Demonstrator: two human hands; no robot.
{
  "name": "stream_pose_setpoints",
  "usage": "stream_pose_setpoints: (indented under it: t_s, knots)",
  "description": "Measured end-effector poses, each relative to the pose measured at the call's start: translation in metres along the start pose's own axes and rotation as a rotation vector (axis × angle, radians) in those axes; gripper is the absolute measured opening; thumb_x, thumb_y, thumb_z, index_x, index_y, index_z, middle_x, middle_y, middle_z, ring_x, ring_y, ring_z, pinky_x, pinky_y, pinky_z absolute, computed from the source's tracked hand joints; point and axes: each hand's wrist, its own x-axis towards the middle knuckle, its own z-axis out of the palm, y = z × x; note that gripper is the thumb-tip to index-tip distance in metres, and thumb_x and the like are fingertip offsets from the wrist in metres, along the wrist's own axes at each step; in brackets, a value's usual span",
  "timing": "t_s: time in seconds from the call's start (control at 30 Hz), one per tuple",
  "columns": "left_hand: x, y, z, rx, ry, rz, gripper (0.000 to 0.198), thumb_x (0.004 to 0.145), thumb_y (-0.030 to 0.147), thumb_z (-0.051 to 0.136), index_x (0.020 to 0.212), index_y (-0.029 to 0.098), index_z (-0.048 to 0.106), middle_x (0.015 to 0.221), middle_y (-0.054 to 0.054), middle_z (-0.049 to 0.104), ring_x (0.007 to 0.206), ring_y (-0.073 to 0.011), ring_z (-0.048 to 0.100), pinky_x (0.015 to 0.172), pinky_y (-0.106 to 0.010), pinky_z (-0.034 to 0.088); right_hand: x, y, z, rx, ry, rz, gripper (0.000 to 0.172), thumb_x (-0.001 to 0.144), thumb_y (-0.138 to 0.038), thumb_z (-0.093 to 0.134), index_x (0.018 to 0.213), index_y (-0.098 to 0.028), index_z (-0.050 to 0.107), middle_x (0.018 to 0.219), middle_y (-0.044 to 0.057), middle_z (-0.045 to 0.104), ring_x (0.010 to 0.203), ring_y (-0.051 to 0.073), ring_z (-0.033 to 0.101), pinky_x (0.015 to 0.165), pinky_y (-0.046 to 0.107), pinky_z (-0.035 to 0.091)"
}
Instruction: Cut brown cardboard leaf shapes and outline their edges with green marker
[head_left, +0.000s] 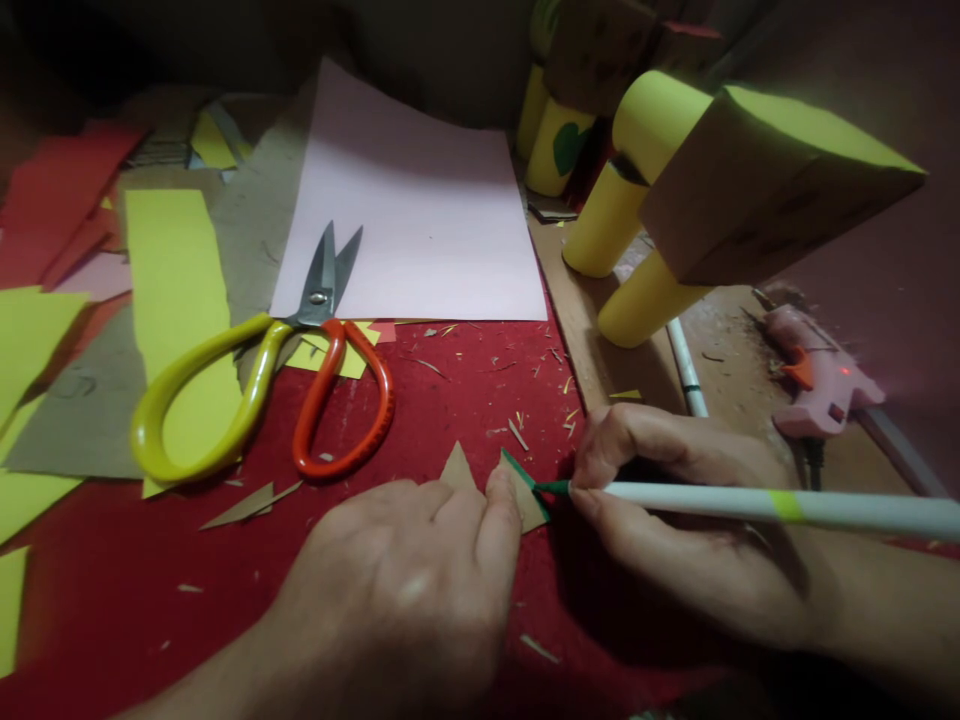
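A small pointed piece of cardboard [530, 511] lies on the red surface [450, 390], and my left hand [420, 580] presses it down with closed fingers. Part of the piece is hidden under those fingers. A second cardboard point [457, 466] pokes out above them; I cannot tell if it belongs to the same piece. Between thumb and fingers my right hand [697, 565] grips a white felt-tip pen [697, 501] with a green tip. The tip touches the right edge of the cardboard, which carries a green line.
Scissors [318, 298] with yellow and red handles lie blades apart, partly on a pale sheet [420, 220]. Yellow paper [172, 240] and cardboard scraps [82, 400] spread left. At right stand a cardboard box shape on yellow tubes [604, 220] and a pink glue gun [817, 375].
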Motion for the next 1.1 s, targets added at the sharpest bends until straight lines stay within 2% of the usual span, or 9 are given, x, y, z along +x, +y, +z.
stream_pose_setpoints:
  t_s: [0.2,0.57,0.83,1.1]
  knots:
    - [-0.0014,0.0004,-0.0013,0.007,-0.005,0.017,0.030,0.077,0.001,0.038,0.092,0.002,0.065,0.069,-0.015,0.074,0.044,-0.0261,0.066,0.031,-0.035,0.049,-0.0012,-0.0006,0.0014,-0.024,0.014,-0.026,0.018,0.072,-0.003,0.055,0.066,-0.020,0.053,0.056,-0.004,0.058,0.045,0.007,0.048,0.041,0.018,0.036]
    - [0.0008,0.0015,0.0004,-0.015,0.006,-0.014,0.031,0.080,0.001,0.037,0.089,0.003,0.067,0.061,-0.010,0.071,0.045,-0.0252,0.066,0.033,-0.036,0.051,-0.0018,-0.0003,0.0029,-0.014,0.011,-0.017,0.017,0.073,-0.004,0.056,0.068,-0.020,0.055,0.056,-0.004,0.058,0.045,0.007,0.048,0.041,0.018,0.037]
    - [-0.0017,0.0008,-0.0015,0.039,-0.001,-0.007,0.034,0.084,0.004,0.034,0.089,0.007,0.068,0.060,-0.007,0.071,0.042,-0.0208,0.064,0.032,-0.030,0.045,0.0014,0.0020,-0.0024,0.157,-0.007,0.095,0.016,0.070,-0.006,0.054,0.063,-0.020,0.051,0.055,-0.003,0.057,0.046,0.008,0.050,0.042,0.019,0.040]
    - [-0.0028,0.0004,-0.0010,-0.008,-0.015,-0.001,0.031,0.081,0.002,0.037,0.091,0.005,0.066,0.062,-0.009,0.071,0.044,-0.0247,0.065,0.033,-0.035,0.050,-0.0018,0.0014,-0.0017,0.026,-0.039,-0.011,0.018,0.070,-0.002,0.053,0.066,-0.019,0.051,0.054,-0.005,0.055,0.044,0.006,0.046,0.040,0.016,0.035]
